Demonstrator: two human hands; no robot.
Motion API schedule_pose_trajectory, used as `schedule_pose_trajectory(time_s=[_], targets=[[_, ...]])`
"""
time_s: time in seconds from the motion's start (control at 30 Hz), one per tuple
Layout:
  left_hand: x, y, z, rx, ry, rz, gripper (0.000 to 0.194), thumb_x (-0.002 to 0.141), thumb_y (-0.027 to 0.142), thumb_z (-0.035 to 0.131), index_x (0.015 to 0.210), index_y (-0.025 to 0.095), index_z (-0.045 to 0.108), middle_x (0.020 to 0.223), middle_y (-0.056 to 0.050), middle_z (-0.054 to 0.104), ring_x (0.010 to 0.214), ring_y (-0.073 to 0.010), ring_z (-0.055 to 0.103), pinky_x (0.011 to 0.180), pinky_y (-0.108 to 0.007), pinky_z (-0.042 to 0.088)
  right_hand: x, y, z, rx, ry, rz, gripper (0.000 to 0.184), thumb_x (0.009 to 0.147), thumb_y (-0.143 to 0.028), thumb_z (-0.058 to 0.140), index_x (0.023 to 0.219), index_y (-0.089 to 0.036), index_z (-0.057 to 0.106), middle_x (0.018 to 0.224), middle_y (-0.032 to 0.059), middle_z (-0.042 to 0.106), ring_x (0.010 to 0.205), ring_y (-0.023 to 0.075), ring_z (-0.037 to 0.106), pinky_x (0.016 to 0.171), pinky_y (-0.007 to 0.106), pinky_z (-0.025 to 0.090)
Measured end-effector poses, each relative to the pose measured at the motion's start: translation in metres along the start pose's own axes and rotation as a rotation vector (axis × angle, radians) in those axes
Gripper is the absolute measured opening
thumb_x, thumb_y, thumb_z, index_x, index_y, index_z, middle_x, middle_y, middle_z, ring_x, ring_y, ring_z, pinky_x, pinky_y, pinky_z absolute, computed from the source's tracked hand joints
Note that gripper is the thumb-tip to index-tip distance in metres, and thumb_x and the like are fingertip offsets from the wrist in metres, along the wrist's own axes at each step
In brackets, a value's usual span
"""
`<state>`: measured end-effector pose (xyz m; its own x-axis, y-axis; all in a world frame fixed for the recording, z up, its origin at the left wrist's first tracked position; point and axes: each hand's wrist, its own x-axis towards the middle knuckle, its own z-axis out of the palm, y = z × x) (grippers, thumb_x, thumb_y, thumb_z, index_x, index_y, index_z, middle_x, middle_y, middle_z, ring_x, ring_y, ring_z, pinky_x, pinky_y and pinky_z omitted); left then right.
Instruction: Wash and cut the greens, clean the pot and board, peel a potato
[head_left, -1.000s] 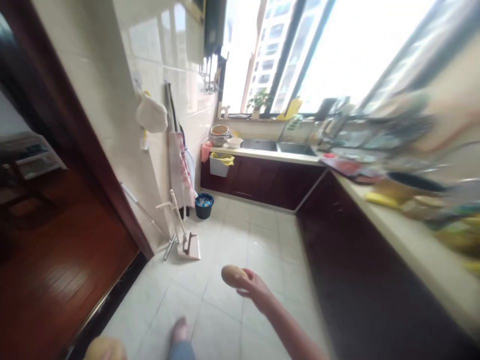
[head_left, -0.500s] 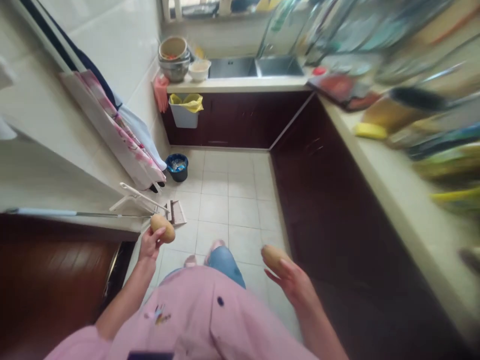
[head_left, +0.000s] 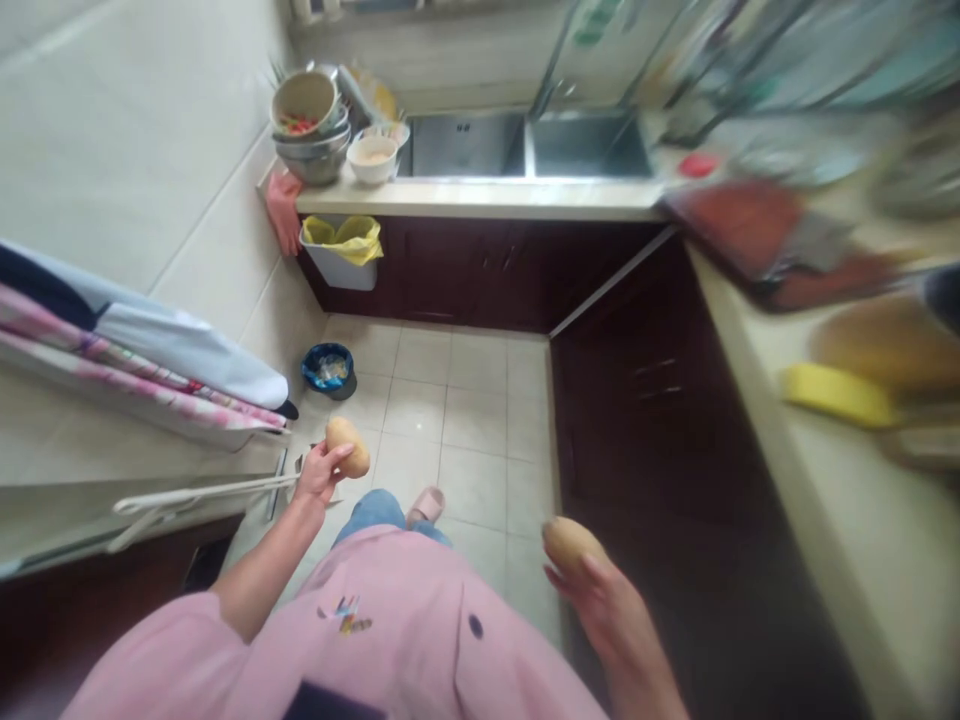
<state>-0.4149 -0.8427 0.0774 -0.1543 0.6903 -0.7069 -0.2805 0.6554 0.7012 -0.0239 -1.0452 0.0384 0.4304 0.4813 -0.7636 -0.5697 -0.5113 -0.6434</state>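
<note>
My left hand (head_left: 318,474) is closed around one end of a pale brown potato (head_left: 348,447), held out over the floor at the left. A second potato (head_left: 573,546) sits in my right hand (head_left: 609,602), its fingers wrapped about the near end, beside the dark cabinet front. Both potatoes are whole, oval and clear of any surface. The right hand is slightly blurred, and part of each potato is hidden by the fingers.
Ahead, a double sink (head_left: 469,150) is set in the counter, with stacked bowls (head_left: 311,150) at its left. A bin with a yellow liner (head_left: 341,265) hangs below. A black bucket (head_left: 330,372) stands on the floor. At right, the counter holds a yellow sponge (head_left: 840,394) and blurred items.
The view has tipped downward and come nearer the sink. My left hand, mostly out of frame at first, now shows with its potato. Both hands keep their hold.
</note>
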Motion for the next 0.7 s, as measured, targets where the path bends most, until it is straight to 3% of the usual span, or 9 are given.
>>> schedule_pose_trajectory(time_s=[0.13, 0.3, 0.4, 0.5, 0.6, 0.7], targets=[[0.031, 0.020, 0.036, -0.080, 0.090, 0.022, 0.052, 0.054, 0.027, 0.091, 0.101, 0.015, 0.070, 0.093, -0.008, 0.073, 0.082, -0.0233, 0.068, 0.068, -0.033, 0.057, 0.062, -0.087, 0.070, -0.043, -0.115, 0.010, 0.058, 0.050, -0.046, 0.095, 0.097, -0.019, 0.074, 0.099, 0.0081, 0.079, 0.096, 0.0297, 0.075, 0.084, 0.043, 0.061], [0.092, 0.050, 0.068, -0.163, 0.192, 0.017, 0.053, 0.055, 0.026, 0.092, 0.102, 0.017, 0.069, 0.093, -0.005, 0.074, 0.080, -0.0226, 0.070, 0.068, -0.034, 0.060, 0.134, -0.167, 0.147, -0.104, -0.253, -0.039, 0.059, 0.051, -0.047, 0.097, 0.096, -0.018, 0.075, 0.095, 0.0073, 0.078, 0.087, 0.0258, 0.073, 0.082, 0.041, 0.060], [0.140, 0.088, 0.100, -0.194, 0.233, 0.047, 0.055, 0.054, 0.026, 0.092, 0.103, 0.017, 0.068, 0.093, -0.004, 0.073, 0.078, -0.0196, 0.069, 0.065, -0.032, 0.060, 0.174, -0.211, 0.183, -0.094, -0.249, -0.017, 0.058, 0.049, -0.047, 0.098, 0.093, -0.018, 0.074, 0.097, 0.0084, 0.078, 0.089, 0.0268, 0.073, 0.083, 0.043, 0.060], [0.180, 0.137, 0.143, -0.231, 0.215, 0.115, 0.059, 0.049, 0.026, 0.093, 0.101, 0.016, 0.068, 0.089, -0.003, 0.073, 0.074, -0.0178, 0.068, 0.063, -0.029, 0.058, 0.207, -0.257, 0.214, -0.064, -0.204, -0.009, 0.061, 0.043, -0.048, 0.099, 0.090, -0.018, 0.074, 0.097, 0.0099, 0.078, 0.088, 0.0277, 0.073, 0.082, 0.045, 0.061], [0.207, 0.185, 0.187, -0.230, 0.158, 0.171, 0.058, 0.045, 0.029, 0.094, 0.095, 0.014, 0.069, 0.085, -0.002, 0.072, 0.070, -0.0152, 0.067, 0.063, -0.026, 0.056, 0.235, -0.303, 0.245, -0.065, -0.191, -0.047, 0.065, 0.042, -0.048, 0.099, 0.094, -0.019, 0.074, 0.101, 0.0108, 0.077, 0.089, 0.0291, 0.074, 0.081, 0.046, 0.061], [0.230, 0.220, 0.223, -0.233, 0.139, 0.169, 0.058, 0.043, 0.029, 0.094, 0.093, 0.014, 0.070, 0.085, -0.002, 0.073, 0.070, -0.0142, 0.067, 0.065, -0.025, 0.056, 0.266, -0.348, 0.274, -0.112, -0.224, -0.134, 0.061, 0.050, -0.051, 0.096, 0.098, -0.020, 0.073, 0.103, 0.0115, 0.077, 0.093, 0.0318, 0.074, 0.084, 0.050, 0.061]])
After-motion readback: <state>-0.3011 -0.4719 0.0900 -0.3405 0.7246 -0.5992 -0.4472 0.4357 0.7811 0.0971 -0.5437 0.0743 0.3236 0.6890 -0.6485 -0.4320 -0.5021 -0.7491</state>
